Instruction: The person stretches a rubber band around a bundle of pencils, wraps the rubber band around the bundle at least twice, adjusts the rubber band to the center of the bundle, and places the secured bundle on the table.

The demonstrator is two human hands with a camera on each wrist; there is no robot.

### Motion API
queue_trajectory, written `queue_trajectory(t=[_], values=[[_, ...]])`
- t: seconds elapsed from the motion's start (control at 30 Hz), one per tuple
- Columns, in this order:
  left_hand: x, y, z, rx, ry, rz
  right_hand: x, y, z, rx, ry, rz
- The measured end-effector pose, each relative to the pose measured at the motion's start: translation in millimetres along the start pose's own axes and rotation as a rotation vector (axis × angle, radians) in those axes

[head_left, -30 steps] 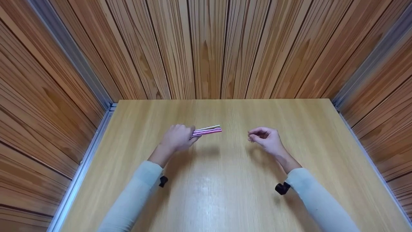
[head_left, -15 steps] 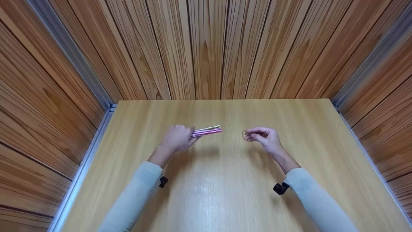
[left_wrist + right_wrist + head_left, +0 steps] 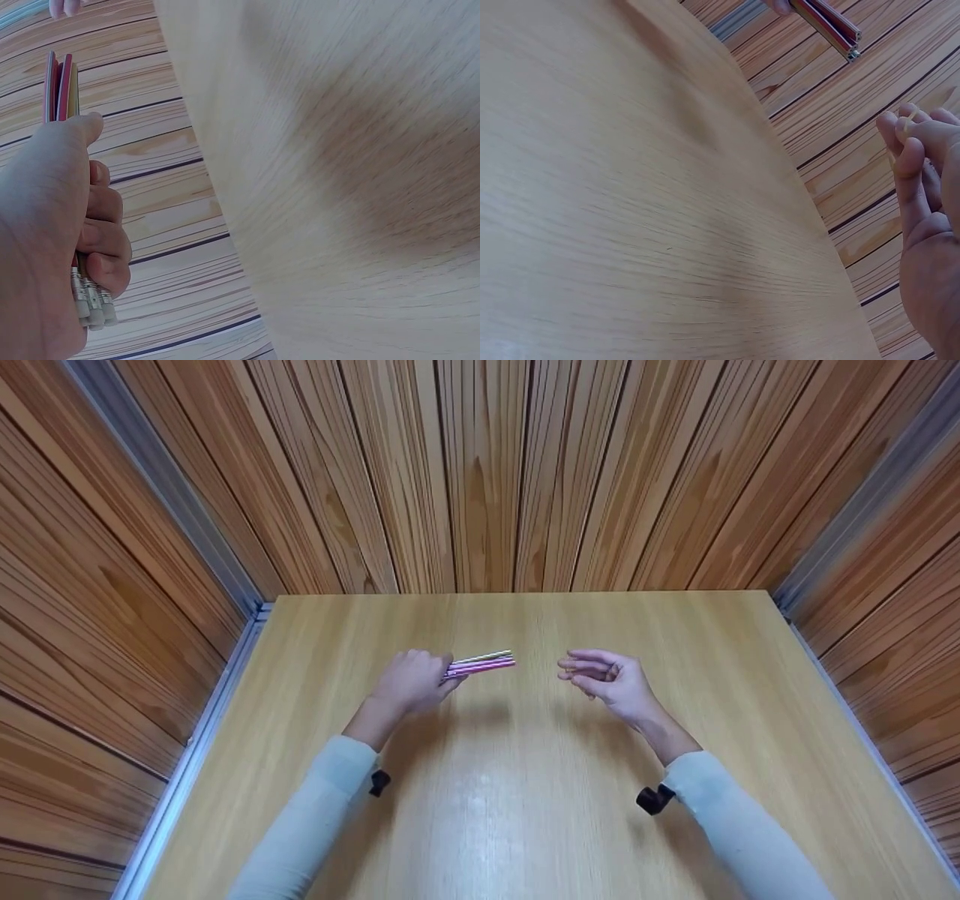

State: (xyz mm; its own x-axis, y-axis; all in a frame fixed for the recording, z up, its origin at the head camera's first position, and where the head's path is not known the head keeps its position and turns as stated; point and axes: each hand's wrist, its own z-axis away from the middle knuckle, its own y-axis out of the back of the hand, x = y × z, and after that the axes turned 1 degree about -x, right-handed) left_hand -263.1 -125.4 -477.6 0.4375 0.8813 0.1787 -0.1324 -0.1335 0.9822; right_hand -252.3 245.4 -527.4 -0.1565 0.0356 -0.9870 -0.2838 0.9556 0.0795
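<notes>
Plank walls point(image 3: 487, 472), wooden table point(image 3: 517, 780). Left hand point(image 3: 412, 681) at ten o'clock grips pink, eraser-tipped pencils point(image 3: 484, 666); right hand point(image 3: 613, 682) at two holds yellow band point(image 3: 911, 116).

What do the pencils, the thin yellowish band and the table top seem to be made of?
Pencils: probably painted wood, given smooth coloured sides; silvery ferrules look metal.
Band: perhaps rubber, being thin and yellowish, finish unclear.
Table top: wood or laminate, showing grain and soft shine.

Eraser-tipped pencils point(image 3: 486, 664), bundled lengthwise, pinched yellowish band point(image 3: 910, 117), seemingly rubber
</notes>
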Motion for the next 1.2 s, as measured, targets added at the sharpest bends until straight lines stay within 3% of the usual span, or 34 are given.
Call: queue_trajectory(t=[0.13, 0.37, 0.63, 0.87, 1.2], values=[[-0.1, 0.4, 0.9, 0.001, 0.005, 0.014, 0.3, 0.1, 0.6, -0.006, -0.057, -0.048], [-0.9, 0.3, 0.0, 0.016, -0.014, -0.016, 0.4, 3.0, 2.2, -0.101, -0.090, 0.023], [-1.5, 2.8, 0.0, 0.015, -0.003, 0.004, -4.2, -1.8, 5.2, -0.241, 0.044, 0.081], [-3.6, 3.2, 0.2, 0.014, -0.004, -0.013, -7.6, -5.7, 4.7, -0.230, 0.148, 0.072], [3.8, 15.8, -4.0, 0.017, -0.024, -0.050, -15.7, -12.6, 0.0, -0.215, 0.260, -0.007]])
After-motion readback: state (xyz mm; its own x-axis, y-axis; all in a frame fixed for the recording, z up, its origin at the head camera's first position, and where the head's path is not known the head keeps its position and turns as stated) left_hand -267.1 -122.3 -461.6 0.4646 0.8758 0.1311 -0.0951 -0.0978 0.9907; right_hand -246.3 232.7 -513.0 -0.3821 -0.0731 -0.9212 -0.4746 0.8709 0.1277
